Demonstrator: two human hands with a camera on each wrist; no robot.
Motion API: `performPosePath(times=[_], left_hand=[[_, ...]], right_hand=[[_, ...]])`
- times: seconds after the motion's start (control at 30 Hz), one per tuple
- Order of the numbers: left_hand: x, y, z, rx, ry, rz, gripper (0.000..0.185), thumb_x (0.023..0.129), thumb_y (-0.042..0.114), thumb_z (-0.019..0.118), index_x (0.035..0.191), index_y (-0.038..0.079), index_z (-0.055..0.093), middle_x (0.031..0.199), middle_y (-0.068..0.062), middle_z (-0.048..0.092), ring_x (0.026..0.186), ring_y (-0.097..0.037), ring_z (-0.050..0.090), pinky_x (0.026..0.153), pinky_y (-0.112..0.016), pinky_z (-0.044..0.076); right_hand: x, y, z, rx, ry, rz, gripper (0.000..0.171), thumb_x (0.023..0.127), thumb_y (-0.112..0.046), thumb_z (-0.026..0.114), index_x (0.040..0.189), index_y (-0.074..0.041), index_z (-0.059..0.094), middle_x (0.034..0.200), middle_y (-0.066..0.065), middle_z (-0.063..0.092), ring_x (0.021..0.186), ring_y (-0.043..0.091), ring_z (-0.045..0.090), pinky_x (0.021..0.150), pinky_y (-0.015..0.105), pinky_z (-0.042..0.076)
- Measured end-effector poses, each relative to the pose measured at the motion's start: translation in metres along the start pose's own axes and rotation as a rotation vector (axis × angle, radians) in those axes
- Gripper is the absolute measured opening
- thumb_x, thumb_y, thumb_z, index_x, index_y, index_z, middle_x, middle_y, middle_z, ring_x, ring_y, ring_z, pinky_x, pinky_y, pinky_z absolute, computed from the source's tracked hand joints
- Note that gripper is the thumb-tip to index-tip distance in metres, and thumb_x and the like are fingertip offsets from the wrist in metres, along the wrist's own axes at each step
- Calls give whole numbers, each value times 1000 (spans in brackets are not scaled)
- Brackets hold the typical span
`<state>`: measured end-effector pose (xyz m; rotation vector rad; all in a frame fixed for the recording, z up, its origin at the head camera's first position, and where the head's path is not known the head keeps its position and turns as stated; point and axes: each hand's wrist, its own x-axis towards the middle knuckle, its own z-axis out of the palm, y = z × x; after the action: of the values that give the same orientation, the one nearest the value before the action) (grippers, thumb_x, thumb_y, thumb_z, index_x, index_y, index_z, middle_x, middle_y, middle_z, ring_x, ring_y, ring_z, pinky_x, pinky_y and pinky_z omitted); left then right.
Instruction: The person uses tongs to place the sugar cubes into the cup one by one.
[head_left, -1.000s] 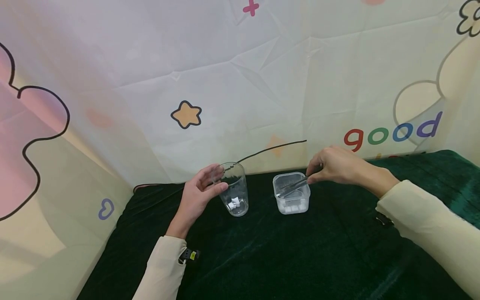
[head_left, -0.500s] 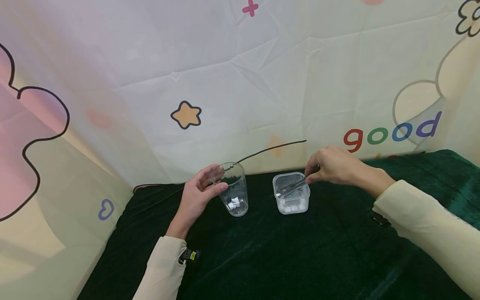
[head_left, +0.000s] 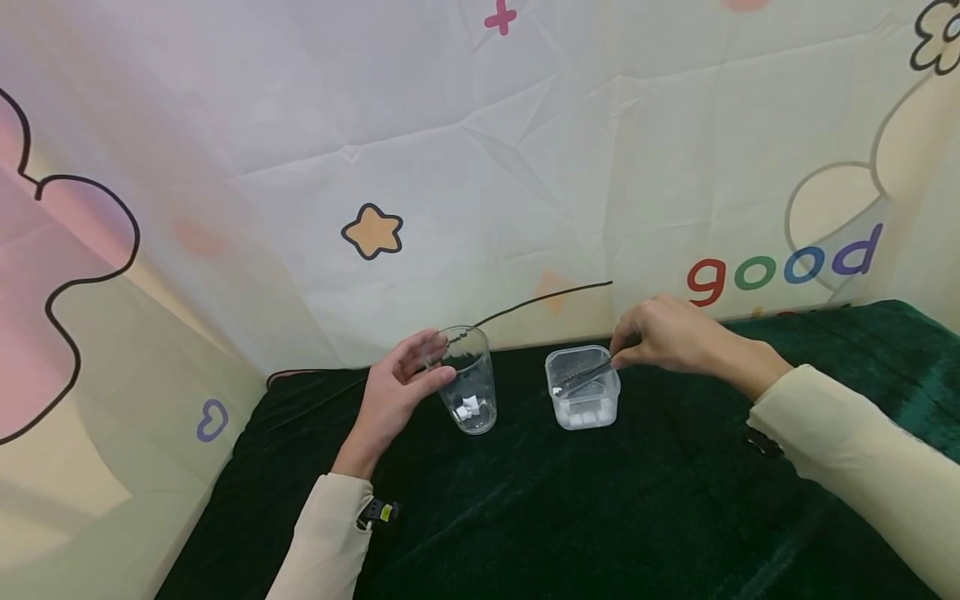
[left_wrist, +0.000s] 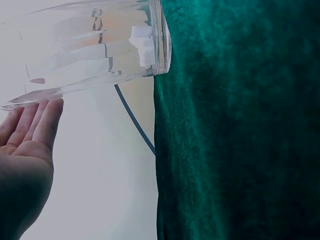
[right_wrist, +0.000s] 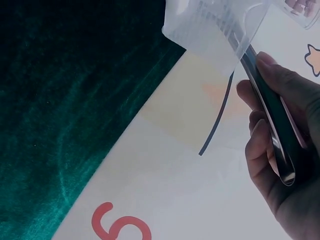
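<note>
Near far edge of table [head_left: 600, 517], left hand [head_left: 392, 385] curves loosely round clear cup [head_left: 474, 382]; right hand [head_left: 667, 335] pinches metal tweezers [right_wrist: 272, 116], tips inside plastic tub [right_wrist: 190, 25].

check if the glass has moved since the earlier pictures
No: in the head view, the glass keeps the same place, below and to the right of the black-outlined orange star.

On the cloth [head_left: 525, 517], the glass [head_left: 477, 375] stands left of the tub [head_left: 577, 359], with pieces [head_left: 468, 407] in each. My left hand [head_left: 397, 385] is round the glass's left side; my right hand [head_left: 666, 335], at the tub's right, holds tweezers [head_left: 588, 373] reaching into it. Behind hangs a sheet [head_left: 450, 167].
</note>
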<state>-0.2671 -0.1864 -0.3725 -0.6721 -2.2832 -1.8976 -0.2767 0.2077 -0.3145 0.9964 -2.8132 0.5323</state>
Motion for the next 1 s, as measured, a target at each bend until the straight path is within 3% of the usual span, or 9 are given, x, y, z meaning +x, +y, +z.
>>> performPosePath(times=[0.4,0.73,1.0], left_hand=[[-1,3,0,13,10,-16,60,101,14,75,155,5,50,152,-7,60,139,-22,57,109,-28,50],[0,2,0,12,6,-15,61,101,14,74,155,2,47,152,-7,60,139,-22,57,109,-28,49],[0,1,0,25,11,-16,59,101,15,75,154,8,51,152,-7,60,139,-21,57,110,-29,49]], right_hand=[[-11,1,-9,20,35,28,12,90,-16,87,101,-11,83,97,-1,77,83,16,66,76,42,59],[-24,-1,-16,35,124,61,14,90,-14,87,103,-11,84,99,0,78,86,19,69,81,48,62],[-31,-2,-20,41,204,61,15,90,-14,87,104,-10,84,99,2,77,86,20,70,83,50,62]])
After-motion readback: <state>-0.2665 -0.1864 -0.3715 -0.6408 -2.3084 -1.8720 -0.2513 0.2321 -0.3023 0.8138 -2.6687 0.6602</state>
